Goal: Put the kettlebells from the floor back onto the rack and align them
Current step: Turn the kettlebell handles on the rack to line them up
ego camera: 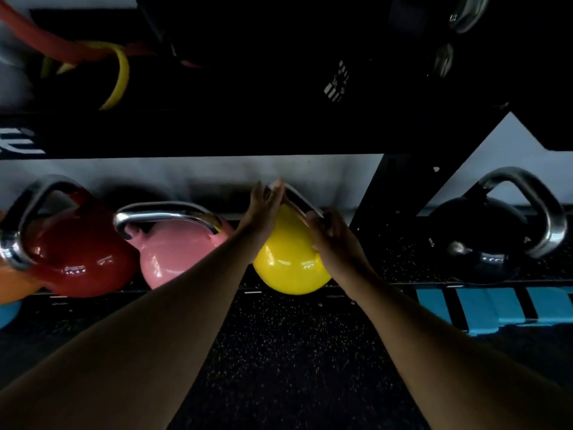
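Note:
A yellow kettlebell (290, 265) sits on the bottom shelf of the black rack (387, 193), its steel handle tilted. My left hand (263, 212) lies flat against the left end of that handle, fingers straight. My right hand (335, 240) wraps the handle's right end and the ball's upper right side. A pink kettlebell (179, 252) stands just left of the yellow one, then a red kettlebell (80, 259), with an orange one (15, 285) at the frame's left edge. A black kettlebell (490, 240) stands right of the rack's upright.
The dark upper shelf (217, 131) overhangs the row closely. Red and yellow bands (117, 72) hang at top left. Blue floor markings (483, 308) lie at right on the black speckled floor (279, 352). A white wall is behind the rack.

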